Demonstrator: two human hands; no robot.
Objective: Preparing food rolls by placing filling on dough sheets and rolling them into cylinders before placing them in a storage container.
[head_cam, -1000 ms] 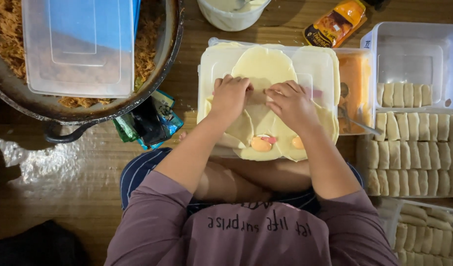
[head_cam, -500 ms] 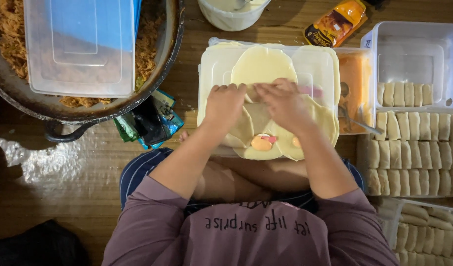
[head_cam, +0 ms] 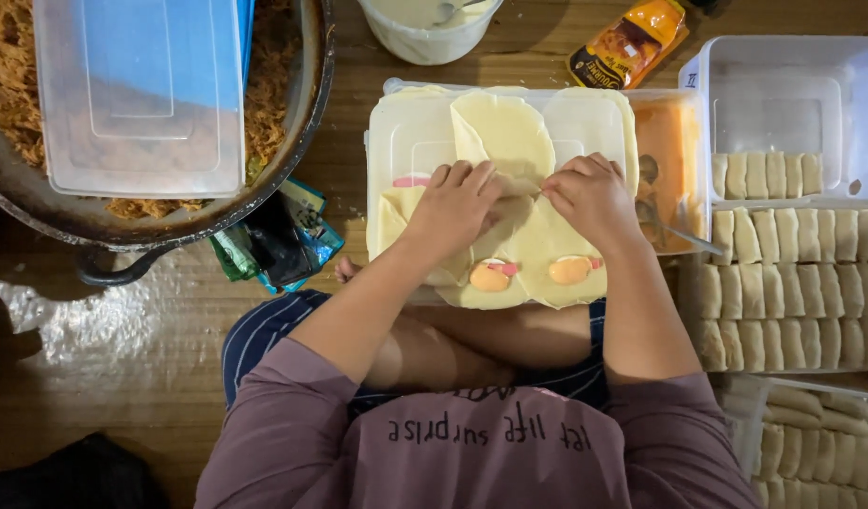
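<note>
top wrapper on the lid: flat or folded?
Partly folded: the round wrapper has its left edge turned in; left hand and right hand press its lower part.

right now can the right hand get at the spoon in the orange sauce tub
Probably yes. The right hand rests on the wrappers just beside the orange sauce tub, and the spoon handle sticks out uncovered, with nothing lying between.

Mauve long-sleeve top, sleeves pushed up past the elbows, dark lettering across the chest. Dark navy shorts with thin pale stripes. Bare forearms, left hand [head_cam: 454,200] and right hand [head_cam: 592,196] bare, no rings or watch visible
</note>
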